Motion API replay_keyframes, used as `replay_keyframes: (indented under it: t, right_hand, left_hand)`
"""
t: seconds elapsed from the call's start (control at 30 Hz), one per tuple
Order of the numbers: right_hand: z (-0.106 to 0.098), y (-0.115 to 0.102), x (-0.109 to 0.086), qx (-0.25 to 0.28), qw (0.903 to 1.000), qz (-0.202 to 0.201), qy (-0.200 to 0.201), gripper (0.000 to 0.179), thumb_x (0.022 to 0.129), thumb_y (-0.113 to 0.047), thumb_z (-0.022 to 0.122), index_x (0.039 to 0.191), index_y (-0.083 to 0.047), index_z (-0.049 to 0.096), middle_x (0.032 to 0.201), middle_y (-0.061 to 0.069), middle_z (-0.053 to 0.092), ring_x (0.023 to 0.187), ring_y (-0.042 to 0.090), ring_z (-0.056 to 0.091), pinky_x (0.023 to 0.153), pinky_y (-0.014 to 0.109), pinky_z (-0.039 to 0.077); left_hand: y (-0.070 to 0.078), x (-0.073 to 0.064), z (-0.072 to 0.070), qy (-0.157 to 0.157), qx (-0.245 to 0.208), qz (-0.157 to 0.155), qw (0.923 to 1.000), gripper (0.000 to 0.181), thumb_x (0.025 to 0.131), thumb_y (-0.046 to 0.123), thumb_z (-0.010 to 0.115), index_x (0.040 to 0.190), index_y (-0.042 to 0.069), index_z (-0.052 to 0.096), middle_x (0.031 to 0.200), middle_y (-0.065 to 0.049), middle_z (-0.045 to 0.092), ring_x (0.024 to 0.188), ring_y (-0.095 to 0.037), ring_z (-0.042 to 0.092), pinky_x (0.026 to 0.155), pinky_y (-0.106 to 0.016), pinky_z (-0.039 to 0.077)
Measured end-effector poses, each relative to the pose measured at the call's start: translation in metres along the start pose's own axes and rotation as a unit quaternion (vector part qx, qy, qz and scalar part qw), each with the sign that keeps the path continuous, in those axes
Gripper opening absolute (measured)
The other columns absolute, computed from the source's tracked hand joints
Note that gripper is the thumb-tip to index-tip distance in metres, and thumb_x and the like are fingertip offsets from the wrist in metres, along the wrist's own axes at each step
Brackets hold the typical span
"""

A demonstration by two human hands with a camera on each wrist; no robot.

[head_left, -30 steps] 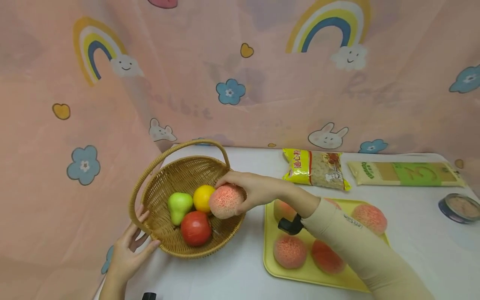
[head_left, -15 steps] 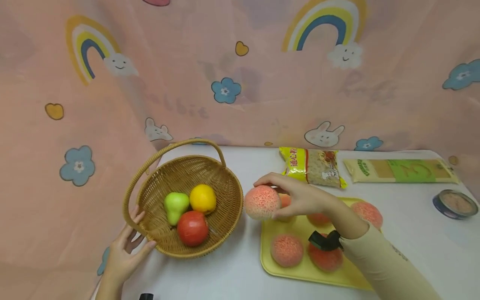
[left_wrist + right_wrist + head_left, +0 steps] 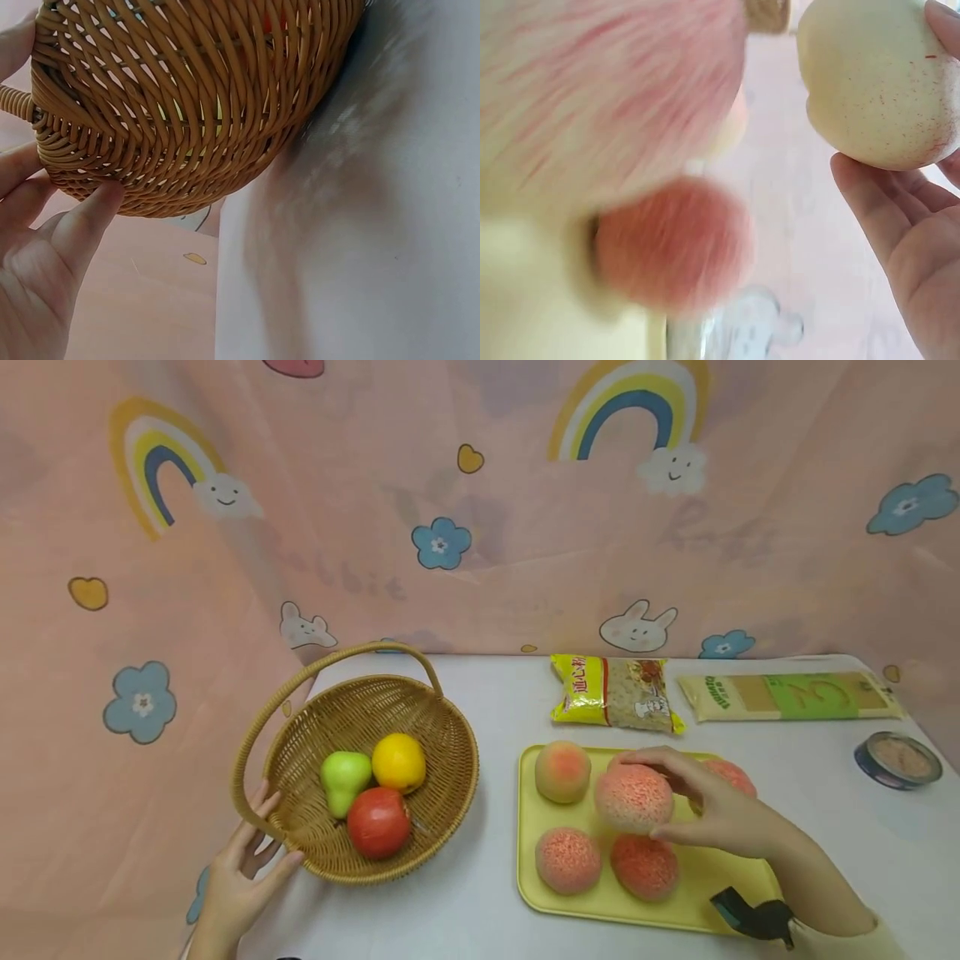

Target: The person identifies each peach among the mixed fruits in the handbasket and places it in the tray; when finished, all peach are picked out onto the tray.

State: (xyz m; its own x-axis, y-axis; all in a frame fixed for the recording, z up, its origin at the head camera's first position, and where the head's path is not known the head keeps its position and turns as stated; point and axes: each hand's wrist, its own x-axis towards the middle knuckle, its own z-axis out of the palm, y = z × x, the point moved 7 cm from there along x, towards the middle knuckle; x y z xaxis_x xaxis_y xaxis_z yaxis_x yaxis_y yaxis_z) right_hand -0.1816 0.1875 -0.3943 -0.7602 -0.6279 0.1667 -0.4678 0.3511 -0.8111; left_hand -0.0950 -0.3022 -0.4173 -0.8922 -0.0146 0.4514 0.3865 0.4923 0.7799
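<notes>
My right hand (image 3: 712,806) holds a speckled pink peach (image 3: 636,797) between thumb and fingers, raised over the yellow tray (image 3: 547,908). The right wrist view shows the pale underside of that peach (image 3: 881,82). Several other peaches lie on the tray, one partly hidden behind the held one. At the left, the left hand (image 3: 238,868) grips the wicker basket (image 3: 446,735) by its rim near the handle's base, the thumb against the outer weave (image 3: 187,142). Inside the basket are a green pear (image 3: 345,781), a yellow-orange fruit (image 3: 399,763) and a red round fruit (image 3: 378,823).
Behind the tray lie a yellow pasta bag (image 3: 618,693) and a long flat noodle packet (image 3: 791,697). A round tin (image 3: 898,760) stands at the far right. A patterned pink cloth (image 3: 450,593) hangs behind the white table (image 3: 450,910).
My right hand has carried the peach rightward from inside the basket to above the tray. The left hand stays at the basket's rim, and the view has shifted slightly.
</notes>
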Motion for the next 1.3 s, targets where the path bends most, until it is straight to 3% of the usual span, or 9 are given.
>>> replay_keyframes:
  t: [0.27, 0.47, 0.67, 0.83, 0.93, 1.0, 1.07, 1.17, 1.3]
  right_hand:
    - [-0.022, 0.04, -0.071, -0.054, 0.9881, 0.11, 0.093, 0.072, 0.077, -0.007, 0.077, 0.139, -0.009, 0.041, 0.129, -0.025, 0.042, 0.114, -0.02, 0.038, 0.086, -0.001, 0.036]
    - [-0.024, 0.077, -0.103, -0.096, 0.9732, 0.195, 0.076, 0.068, 0.08, -0.019, 0.076, 0.138, -0.007, 0.041, 0.119, -0.04, 0.036, 0.106, -0.028, 0.031, 0.078, 0.004, 0.043]
    - [-0.018, 0.099, -0.115, -0.057, 0.9716, 0.226, 0.041, 0.063, 0.085, -0.02, 0.071, 0.14, -0.009, 0.04, 0.121, -0.041, 0.035, 0.107, -0.029, 0.029, 0.079, 0.008, 0.045]
    - [-0.012, 0.114, -0.122, -0.052, 0.9626, 0.265, 0.026, 0.064, 0.088, -0.026, 0.068, 0.142, -0.01, 0.036, 0.128, -0.03, 0.037, 0.102, -0.031, 0.024, 0.087, 0.032, 0.054]
    - [-0.01, 0.116, -0.125, -0.046, 0.9607, 0.273, 0.017, 0.066, 0.089, -0.027, 0.067, 0.143, -0.01, 0.033, 0.136, -0.02, 0.038, 0.102, -0.031, 0.023, 0.09, 0.037, 0.054]
    - [-0.009, 0.116, -0.126, -0.037, 0.9594, 0.28, 0.008, 0.068, 0.09, -0.026, 0.065, 0.145, -0.009, 0.03, 0.145, -0.006, 0.038, 0.114, -0.021, 0.034, 0.093, 0.042, 0.052]
    - [-0.007, 0.116, -0.127, -0.023, 0.9567, 0.29, -0.002, 0.072, 0.09, -0.026, 0.065, 0.147, -0.006, 0.025, 0.15, 0.012, 0.033, 0.129, 0.006, 0.041, 0.096, 0.056, 0.046]
    - [-0.003, 0.117, -0.129, -0.001, 0.95, 0.312, -0.02, 0.077, 0.092, -0.026, 0.062, 0.149, -0.002, 0.017, 0.149, 0.034, 0.019, 0.131, 0.055, 0.024, 0.091, 0.075, 0.031]
    - [0.0, 0.12, -0.133, 0.013, 0.9415, 0.335, -0.034, 0.082, 0.092, -0.029, 0.061, 0.149, 0.002, 0.011, 0.149, 0.037, 0.013, 0.129, 0.063, 0.012, 0.092, 0.076, 0.03]
  left_hand:
    - [0.003, -0.002, -0.003, -0.009, 0.004, 0.004, 0.9999, 0.079, 0.072, -0.023, 0.066, 0.142, -0.01, 0.033, 0.156, -0.022, 0.016, 0.132, 0.004, 0.034, 0.09, -0.009, 0.044]
    - [0.004, -0.002, -0.004, -0.002, -0.003, -0.005, 1.0, 0.079, 0.072, -0.023, 0.066, 0.142, -0.009, 0.034, 0.157, -0.02, 0.017, 0.132, 0.004, 0.036, 0.09, -0.008, 0.044]
    - [0.003, -0.001, -0.003, 0.002, -0.005, -0.006, 1.0, 0.078, 0.072, -0.023, 0.066, 0.142, -0.009, 0.035, 0.156, -0.02, 0.018, 0.132, 0.004, 0.036, 0.091, -0.008, 0.044]
    - [0.004, -0.001, -0.002, 0.005, 0.01, -0.007, 0.9999, 0.079, 0.071, -0.023, 0.067, 0.142, -0.008, 0.036, 0.156, -0.02, 0.021, 0.132, 0.004, 0.036, 0.09, -0.008, 0.045]
    - [0.004, 0.0, -0.002, 0.006, 0.006, -0.009, 0.9999, 0.078, 0.071, -0.023, 0.067, 0.142, -0.008, 0.036, 0.156, -0.02, 0.021, 0.132, 0.004, 0.036, 0.089, -0.008, 0.045]
    - [0.004, 0.001, -0.001, 0.003, 0.008, -0.008, 0.9999, 0.078, 0.071, -0.022, 0.067, 0.142, -0.008, 0.036, 0.156, -0.02, 0.02, 0.132, 0.004, 0.036, 0.089, -0.008, 0.045]
    - [0.005, 0.002, -0.001, -0.002, 0.01, -0.002, 0.9999, 0.078, 0.072, -0.022, 0.067, 0.142, -0.008, 0.035, 0.156, -0.021, 0.018, 0.133, 0.003, 0.035, 0.089, -0.008, 0.044]
    - [0.005, 0.002, 0.0, 0.001, 0.008, -0.003, 1.0, 0.079, 0.071, -0.022, 0.068, 0.142, -0.008, 0.035, 0.156, -0.022, 0.018, 0.132, 0.004, 0.035, 0.088, -0.007, 0.045]
    - [0.005, 0.001, 0.0, 0.005, 0.015, -0.011, 0.9998, 0.08, 0.07, -0.021, 0.069, 0.142, -0.006, 0.036, 0.154, -0.025, 0.019, 0.13, 0.006, 0.036, 0.087, -0.006, 0.045]
